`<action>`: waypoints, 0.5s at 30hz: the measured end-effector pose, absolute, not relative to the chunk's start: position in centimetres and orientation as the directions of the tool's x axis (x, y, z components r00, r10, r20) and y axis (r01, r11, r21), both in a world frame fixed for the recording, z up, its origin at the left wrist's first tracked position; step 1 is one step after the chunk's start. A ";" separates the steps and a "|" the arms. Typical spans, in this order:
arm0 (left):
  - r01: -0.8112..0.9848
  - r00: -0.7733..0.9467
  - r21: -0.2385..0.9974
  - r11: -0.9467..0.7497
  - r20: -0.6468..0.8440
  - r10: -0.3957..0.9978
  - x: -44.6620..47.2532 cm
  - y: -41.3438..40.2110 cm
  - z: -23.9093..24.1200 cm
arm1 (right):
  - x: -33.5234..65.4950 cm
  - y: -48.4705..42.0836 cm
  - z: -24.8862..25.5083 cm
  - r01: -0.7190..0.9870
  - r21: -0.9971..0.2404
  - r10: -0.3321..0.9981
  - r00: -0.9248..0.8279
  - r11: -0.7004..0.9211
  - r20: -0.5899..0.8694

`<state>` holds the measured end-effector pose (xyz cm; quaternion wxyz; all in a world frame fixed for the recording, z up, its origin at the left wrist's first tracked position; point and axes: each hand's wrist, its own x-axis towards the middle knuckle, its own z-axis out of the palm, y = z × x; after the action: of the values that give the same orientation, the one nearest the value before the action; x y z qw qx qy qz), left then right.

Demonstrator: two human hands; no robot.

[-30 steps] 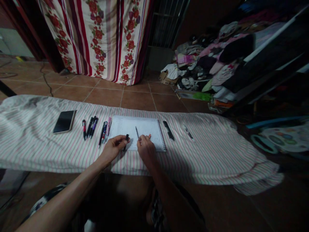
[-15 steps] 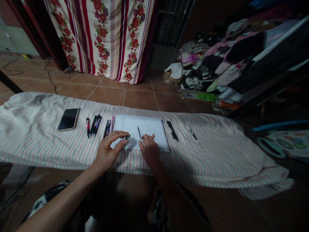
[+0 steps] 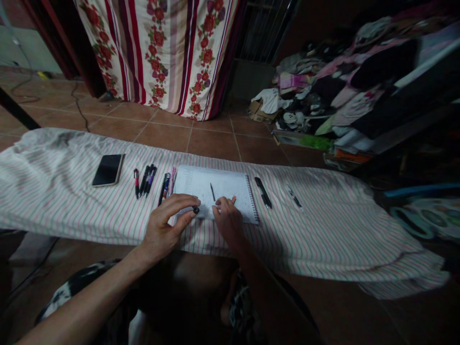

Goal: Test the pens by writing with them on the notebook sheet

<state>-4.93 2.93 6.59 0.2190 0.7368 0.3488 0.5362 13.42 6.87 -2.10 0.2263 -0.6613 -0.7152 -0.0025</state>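
Observation:
My left hand (image 3: 163, 225) is closed in a pinch over the notebook's near left part. A small black pen part (image 3: 196, 210), its round end showing, sits between the thumb and forefinger. Close by on the right, my right hand (image 3: 230, 218) has its fingertips together at the near end of a thin dark pen refill (image 3: 212, 190). The refill points away from me over the white page. Under both hands lies the spiral notebook (image 3: 230, 179), its coil along the right side.
Left of the notebook lie several pens (image 3: 147, 179) and a phone (image 3: 108, 170). To the right are a black pen (image 3: 263, 192) and a clear pen (image 3: 294, 197). A striped cloth (image 3: 323, 230) covers the low surface. Heaped clothes (image 3: 323, 91) are beyond, at right.
The whole view has shifted slightly, so things appear farther right. The black pen part in my left hand now shows its round end more toward me. My right hand stays at the refill.

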 end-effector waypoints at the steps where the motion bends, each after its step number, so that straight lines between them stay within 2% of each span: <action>1: 0.285 0.175 0.702 -0.653 0.632 0.755 -4.9 2.9 6.5 | 13.4 6.9 -2.1 0.949 -0.291 0.944 -0.022 0.124 0.329; 15: 0.347 0.157 0.804 -0.483 0.458 0.875 -3.4 4.0 3.7 | 13.2 7.0 -1.6 0.948 -0.300 0.944 -0.004 0.108 0.329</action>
<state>-3.39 3.96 3.75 0.2715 0.7107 0.4299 0.4863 13.19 7.03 -1.64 0.2288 -0.6677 -0.7084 -0.0036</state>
